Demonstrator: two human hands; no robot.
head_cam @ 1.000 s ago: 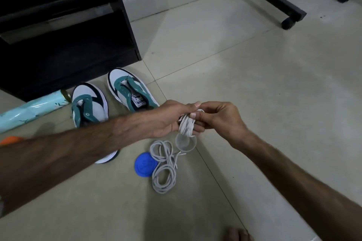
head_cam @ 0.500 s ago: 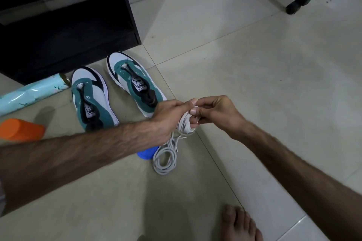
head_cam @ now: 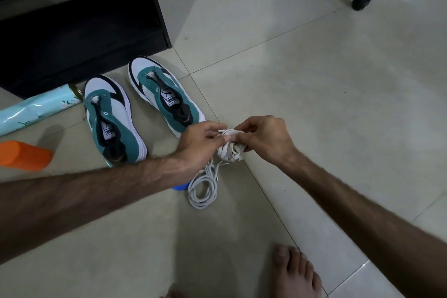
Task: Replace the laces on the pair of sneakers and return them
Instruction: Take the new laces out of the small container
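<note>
Tiled floor point(head_cam: 314, 104), beige: two laceless green-and-white sneakers point(head_cam: 167, 97) stood side by side, toes away, left of the hands. Left hand point(head_cam: 200, 143) and right hand point(head_cam: 263, 140) both pinched a bundle of flat white laces point(head_cam: 231, 150) between them. Round white laces point(head_cam: 203, 189) lay coiled directly below; left hand nearer the sneakers.

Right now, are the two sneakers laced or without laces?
Without laces: both sneakers show bare eyelets, tongues exposed, no lace crossing them.
</note>
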